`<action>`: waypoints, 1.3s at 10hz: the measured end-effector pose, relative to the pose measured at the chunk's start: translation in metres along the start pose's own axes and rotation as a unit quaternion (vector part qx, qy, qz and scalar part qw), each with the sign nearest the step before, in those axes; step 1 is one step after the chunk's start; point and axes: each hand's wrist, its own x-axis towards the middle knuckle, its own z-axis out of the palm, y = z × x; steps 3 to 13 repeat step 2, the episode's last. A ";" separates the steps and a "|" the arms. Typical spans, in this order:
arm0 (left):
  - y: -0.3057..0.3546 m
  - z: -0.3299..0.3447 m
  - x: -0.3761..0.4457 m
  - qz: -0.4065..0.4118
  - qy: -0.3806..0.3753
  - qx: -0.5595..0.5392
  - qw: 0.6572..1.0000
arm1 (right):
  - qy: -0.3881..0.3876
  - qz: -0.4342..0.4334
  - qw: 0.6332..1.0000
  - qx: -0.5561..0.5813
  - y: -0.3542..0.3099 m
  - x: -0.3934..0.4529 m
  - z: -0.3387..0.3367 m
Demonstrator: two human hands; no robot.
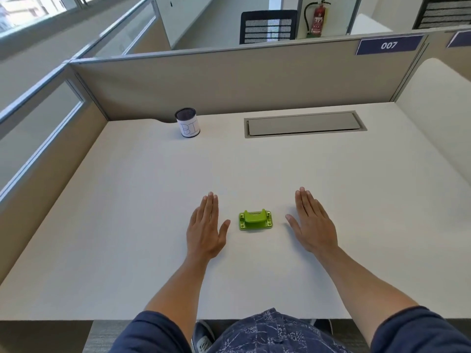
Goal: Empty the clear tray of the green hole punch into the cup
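The cup (187, 122) stands upright at the far edge of the desk (127, 225), toward its far left corner, dark inside and wrapped in a white paper label, well apart from everything else. Nearer the front edge, the left hand (206, 226) lies palm down on the desk, fingers together and thumb spread, holding nothing. Just to its right, between the two hands and touching neither, sits the green hole punch (255, 220), flat on its base; its clear tray is underneath and cannot be seen from here. The right hand (313, 224) lies flat too, fingers extended, thumb out, empty. The step in hand looks to be the first reach. It would go best if one hand lifts the punch by its body and keeps it level, since tipping it early could spill the paper dots, and the tray is slid off only once the punch is right over the cup's mouth.
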 end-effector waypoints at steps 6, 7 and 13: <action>-0.002 -0.016 0.017 0.011 0.051 0.006 0.999 | 0.043 -0.007 0.999 0.016 0.002 0.016 -0.012; -0.002 -0.016 0.017 0.011 0.051 0.006 0.999 | 0.043 -0.007 0.999 0.016 0.002 0.016 -0.012; -0.002 -0.016 0.017 0.011 0.051 0.006 0.999 | 0.043 -0.007 0.999 0.016 0.002 0.016 -0.012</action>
